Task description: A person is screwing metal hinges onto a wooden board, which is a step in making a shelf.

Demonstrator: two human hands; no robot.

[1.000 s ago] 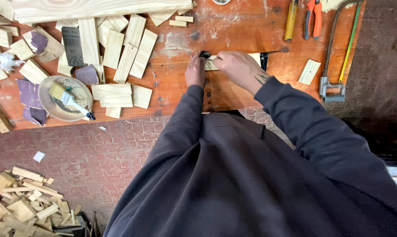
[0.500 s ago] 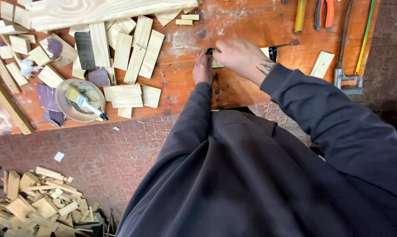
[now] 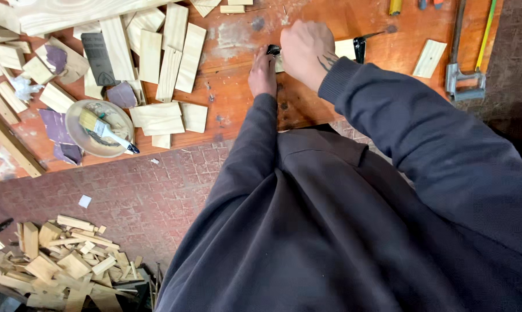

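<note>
Brush [image 3: 108, 132] with pale bristles lies in round dish [image 3: 82, 138] far left, handle pointing right. Left hand [image 3: 263, 75] rests on orange table [image 3: 238, 98], fingers curled on small black part [image 3: 272, 50]. Right hand [image 3: 307, 49] covers one pale wood strip [image 3: 346, 48], long axis left-right; its fingers hidden, can't tell. One black clamp [image 3: 360, 49] at strip's right end.

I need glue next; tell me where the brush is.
The brush lies in the round dish at the orange bench's left front edge, beside purple sandpaper.
</note>
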